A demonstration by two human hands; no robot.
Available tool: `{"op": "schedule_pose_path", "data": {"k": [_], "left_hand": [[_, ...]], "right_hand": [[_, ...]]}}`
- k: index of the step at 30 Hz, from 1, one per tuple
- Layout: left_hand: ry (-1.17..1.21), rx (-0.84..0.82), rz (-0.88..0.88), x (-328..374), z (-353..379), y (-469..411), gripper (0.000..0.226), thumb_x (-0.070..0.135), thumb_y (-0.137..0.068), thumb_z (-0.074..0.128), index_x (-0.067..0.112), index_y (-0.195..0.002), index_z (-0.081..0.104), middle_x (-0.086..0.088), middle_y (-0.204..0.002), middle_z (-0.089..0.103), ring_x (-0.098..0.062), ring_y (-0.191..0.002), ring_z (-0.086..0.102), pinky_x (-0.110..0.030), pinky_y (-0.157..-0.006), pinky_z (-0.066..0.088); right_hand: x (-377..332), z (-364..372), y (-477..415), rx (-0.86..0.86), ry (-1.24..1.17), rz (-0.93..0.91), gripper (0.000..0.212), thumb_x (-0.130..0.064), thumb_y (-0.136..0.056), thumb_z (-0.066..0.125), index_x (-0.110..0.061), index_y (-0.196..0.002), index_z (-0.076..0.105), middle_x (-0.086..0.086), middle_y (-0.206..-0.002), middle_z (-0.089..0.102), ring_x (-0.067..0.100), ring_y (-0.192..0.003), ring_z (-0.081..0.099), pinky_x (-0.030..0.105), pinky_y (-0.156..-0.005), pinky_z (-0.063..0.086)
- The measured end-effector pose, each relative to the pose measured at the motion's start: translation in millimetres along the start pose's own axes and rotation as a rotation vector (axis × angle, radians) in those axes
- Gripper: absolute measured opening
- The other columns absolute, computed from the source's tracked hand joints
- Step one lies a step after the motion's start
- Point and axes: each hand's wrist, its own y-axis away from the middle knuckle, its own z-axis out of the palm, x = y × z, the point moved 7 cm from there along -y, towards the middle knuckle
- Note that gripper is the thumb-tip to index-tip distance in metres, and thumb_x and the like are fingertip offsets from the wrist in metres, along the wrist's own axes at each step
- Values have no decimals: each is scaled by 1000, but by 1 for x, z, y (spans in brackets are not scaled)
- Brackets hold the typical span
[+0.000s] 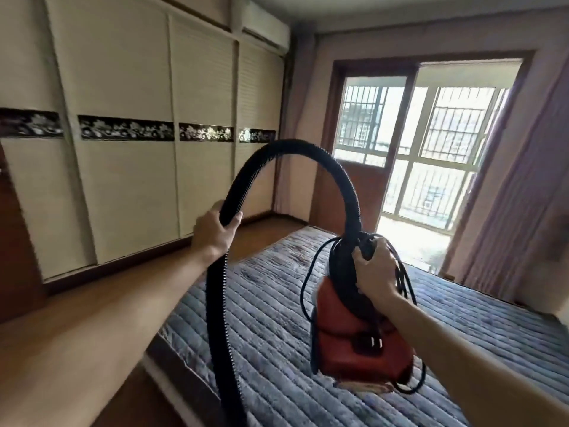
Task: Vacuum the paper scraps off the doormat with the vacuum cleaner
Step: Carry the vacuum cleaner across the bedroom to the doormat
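A small red vacuum cleaner (354, 331) hangs in the air above a bed, held up by its black top handle. My right hand (374, 272) grips that handle together with loops of the black power cord (403, 278). A black ribbed hose (295, 155) arches from the vacuum's top over to the left and drops down past the frame's bottom edge. My left hand (214, 231) grips the hose on its left side. No doormat and no paper scraps are in view.
A bed with a grey-blue quilted cover (271, 318) lies below the vacuum. Cream sliding wardrobe doors (129, 180) line the left wall over a wooden floor (77, 328). An open balcony door (431, 167) with barred windows stands ahead, a curtain (508, 211) to its right.
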Motion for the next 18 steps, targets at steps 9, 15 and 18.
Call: {"op": "schedule_pose_path", "data": {"k": [9, 15, 18], "left_hand": [[-107, 139, -41, -141, -153, -75, 33, 38, -92, 65, 18, -119, 62, 2, -95, 71, -19, -69, 66, -26, -60, 49], [-201, 255, -65, -209, -242, -91, 37, 38, -91, 67, 14, -119, 62, -3, -99, 73, -22, -70, 68, -28, -58, 52], [-265, 308, -129, -247, -284, -95, 36, 38, -91, 67, 14, -118, 62, -2, -98, 73, -22, -73, 69, -24, -59, 49]], "right_hand": [[-104, 209, 19, -157, -125, -22, 14, -28, -91, 61, -20, -93, 50, 5, -81, 60, 30, -66, 64, 47, -48, 58], [-169, 328, 42, -301, -246, -43, 19, -23, -94, 60, -10, -98, 48, 13, -75, 59, 23, -38, 50, 26, -30, 42], [-195, 389, 51, -392, -288, -64, 18, -24, -94, 59, -14, -99, 46, 17, -77, 62, 23, -36, 50, 27, -33, 43]]}}
